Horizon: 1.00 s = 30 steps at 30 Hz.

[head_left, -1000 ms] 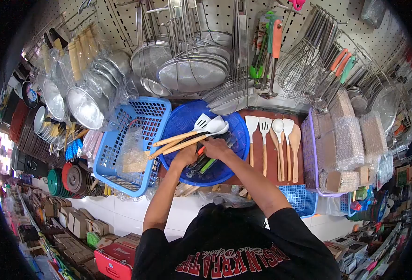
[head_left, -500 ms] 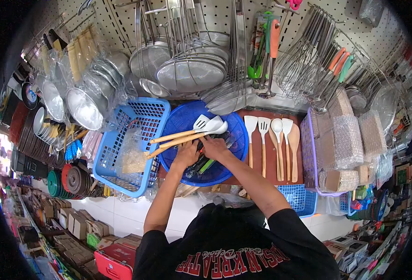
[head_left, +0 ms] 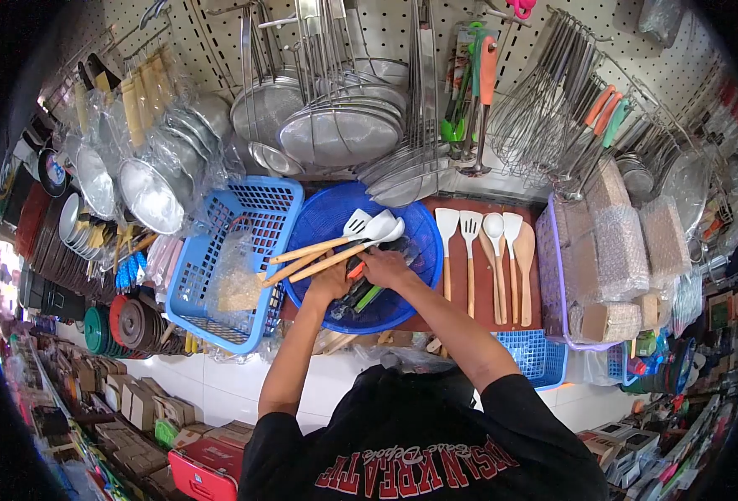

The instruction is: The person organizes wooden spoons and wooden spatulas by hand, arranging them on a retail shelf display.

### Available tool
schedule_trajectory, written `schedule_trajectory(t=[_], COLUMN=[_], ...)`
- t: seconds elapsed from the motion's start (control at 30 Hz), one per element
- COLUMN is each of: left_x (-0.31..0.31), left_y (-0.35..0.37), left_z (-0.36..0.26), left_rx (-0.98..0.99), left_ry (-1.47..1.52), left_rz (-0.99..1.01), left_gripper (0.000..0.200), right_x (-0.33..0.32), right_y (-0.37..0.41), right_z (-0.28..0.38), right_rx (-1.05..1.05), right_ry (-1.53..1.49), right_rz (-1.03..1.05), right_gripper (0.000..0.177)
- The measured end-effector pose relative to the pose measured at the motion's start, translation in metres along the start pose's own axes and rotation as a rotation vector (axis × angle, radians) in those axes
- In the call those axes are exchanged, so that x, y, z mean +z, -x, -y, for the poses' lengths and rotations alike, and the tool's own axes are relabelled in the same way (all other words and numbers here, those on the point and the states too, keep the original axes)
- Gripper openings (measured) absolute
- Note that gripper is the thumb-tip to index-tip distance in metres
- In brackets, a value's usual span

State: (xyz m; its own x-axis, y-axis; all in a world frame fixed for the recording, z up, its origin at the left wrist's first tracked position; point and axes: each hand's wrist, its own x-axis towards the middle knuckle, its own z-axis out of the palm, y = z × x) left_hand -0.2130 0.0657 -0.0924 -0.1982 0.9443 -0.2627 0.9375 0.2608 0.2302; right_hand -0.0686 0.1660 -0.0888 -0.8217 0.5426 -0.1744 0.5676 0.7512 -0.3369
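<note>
1. Two hands are down inside a round blue basket (head_left: 426, 244) that stands on the bench (head_left: 459, 313) in front of the person.
2. The left hand (head_left: 329, 284) rests on the near left side of the basket, its fingers curled over a heap of dark kitchen tools (head_left: 354, 299). I cannot tell whether it grips any of them.
3. The right hand (head_left: 388, 269) is just beside it, nearer the middle of the basket, with its knuckles up. Its fingers are hidden, so I cannot tell whether it grips anything either.
4. A small orange piece (head_left: 355, 270) shows between the two hands.
5. Three white spatulas with wooden handles (head_left: 335, 248) lie slanted across the basket just beyond the hands. Their heads point up and right, and their handles stick out over the left rim.
6. A square blue basket (head_left: 210, 250) sits touching the round one on its left, with a clear plastic bag (head_left: 237, 280) in it.
7. To the right, a row of wooden-handled spoons and turners (head_left: 486, 259) lies flat on the bench.
8. Beyond the row stands a purple basket (head_left: 548, 267) with bubble-wrapped packs (head_left: 623, 250).
9. Metal strainers (head_left: 339, 129) and whisks (head_left: 536, 125) hang on the pegboard above.
</note>
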Motion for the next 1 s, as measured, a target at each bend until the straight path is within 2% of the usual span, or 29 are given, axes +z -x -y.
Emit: schedule_trajectory(t=[0.17, 0.27, 0.37, 0.5, 0.6, 0.7, 0.8, 0.9, 1.0], left_x=[-0.008, 0.002, 0.009, 0.022, 0.033, 0.024, 0.007, 0.007, -0.01], left_y=[0.003, -0.002, -0.003, -0.007, -0.011, -0.004, 0.01, 0.015, 0.028], left_z=[-0.008, -0.004, -0.001, 0.008, 0.013, 0.005, -0.004, -0.002, -0.011], left_rx=[-0.049, -0.043, -0.025, -0.012, -0.007, -0.016, -0.032, -0.018, -0.011], left_ry=[-0.092, -0.091, 0.002, -0.044, -0.078, -0.09, -0.205, -0.319, -0.258], left_rz=[0.1, 0.118, 0.126, 0.116, 0.083, 0.058, -0.029, -0.222, -0.192], left_gripper=[0.082, 0.077, 0.074, 0.072, 0.072, 0.072, 0.072, 0.071, 0.07], right_x=[-0.009, -0.04, -0.033, -0.033, -0.03, -0.027, 0.007, 0.017, 0.031], right_y=[0.0, 0.01, 0.003, -0.01, -0.014, -0.004, -0.013, -0.03, -0.036], right_z=[-0.004, 0.014, 0.02, 0.033, 0.034, 0.033, 0.022, 0.015, 0.022], right_rx=[0.02, 0.079, 0.064, 0.077, -0.032, -0.116, -0.032, 0.073, 0.369], right_ry=[-0.078, -0.133, -0.325, -0.457, -0.462, -0.311, -0.292, -0.585, -1.566], right_rz=[-0.052, -0.128, -0.367, -0.316, -0.323, -0.278, -0.292, 0.028, 0.294], right_gripper=[0.034, 0.024, 0.019, 0.018, 0.019, 0.02, 0.02, 0.017, 0.023])
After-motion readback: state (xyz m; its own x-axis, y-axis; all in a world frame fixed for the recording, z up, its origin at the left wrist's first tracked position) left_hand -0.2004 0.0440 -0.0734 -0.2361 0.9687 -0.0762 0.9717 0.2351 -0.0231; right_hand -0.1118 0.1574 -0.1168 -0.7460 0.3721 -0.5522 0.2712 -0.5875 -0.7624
